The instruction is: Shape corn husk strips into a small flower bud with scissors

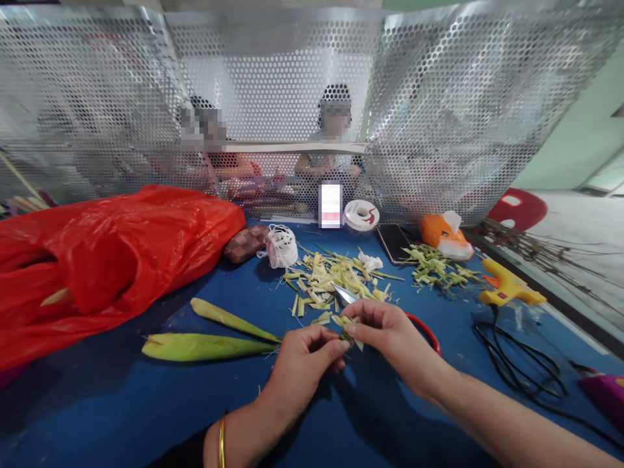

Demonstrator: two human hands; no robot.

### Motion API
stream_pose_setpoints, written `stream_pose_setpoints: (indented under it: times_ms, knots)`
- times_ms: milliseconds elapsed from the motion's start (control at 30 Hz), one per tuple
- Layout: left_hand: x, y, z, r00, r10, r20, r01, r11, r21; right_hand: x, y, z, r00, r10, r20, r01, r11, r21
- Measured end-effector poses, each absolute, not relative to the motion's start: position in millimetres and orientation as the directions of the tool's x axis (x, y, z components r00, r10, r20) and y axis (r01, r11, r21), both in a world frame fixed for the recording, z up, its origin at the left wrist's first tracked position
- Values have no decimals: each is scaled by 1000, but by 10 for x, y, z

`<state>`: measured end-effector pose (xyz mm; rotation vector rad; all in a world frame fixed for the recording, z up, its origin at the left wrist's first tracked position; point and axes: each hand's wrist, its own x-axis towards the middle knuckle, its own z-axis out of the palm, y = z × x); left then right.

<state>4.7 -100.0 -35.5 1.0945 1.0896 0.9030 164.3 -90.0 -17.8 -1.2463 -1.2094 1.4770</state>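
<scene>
My left hand, with a gold bangle at its wrist, is closed in a pinch around a small green leaf piece. The thumb and fingertips of my right hand pinch the same bit of leaf from the other side. Behind my right hand are scissors; their blade and red handle show, the middle is hidden. Two long green husk-like leaves lie left of my hands. Just beyond my fingers spreads a pile of pale green leaf scraps.
A red plastic bag fills the left side. Behind the scraps are white string, a ribbon spool and a phone. At right lie an orange tissue pack and a yellow glue gun with black cable. Two people sit beyond the perforated screen.
</scene>
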Motion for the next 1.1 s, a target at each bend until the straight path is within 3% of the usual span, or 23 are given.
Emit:
stream_pose_setpoints:
  times_ms: [167, 467, 800, 967, 1100]
  knots:
    - [49, -1003, -348, 251, 900, -356, -113, 393, 913, 1702, -838, -152, -89, 990, -113, -12, -115, -993]
    - [45, -1015, -343, 256, 909, -328, -50, 351, 935, 1715, -821, -222, -100, 989, -107, 60, -102, -993]
    - [41, -1007, -330, 197, 920, -339, -47, 354, 934, 1705, -840, -181, -92, 986, -141, 16, -141, -990]
    - [43, -977, -378, 199, 929, -313, -9, 321, 947, 1713, -838, -166, -183, 966, -181, -25, -189, -982]
    - [38, -977, -374, 207, 932, -296, -36, 309, 950, 1701, -820, -177, -88, 988, -126, 2, -126, -992]
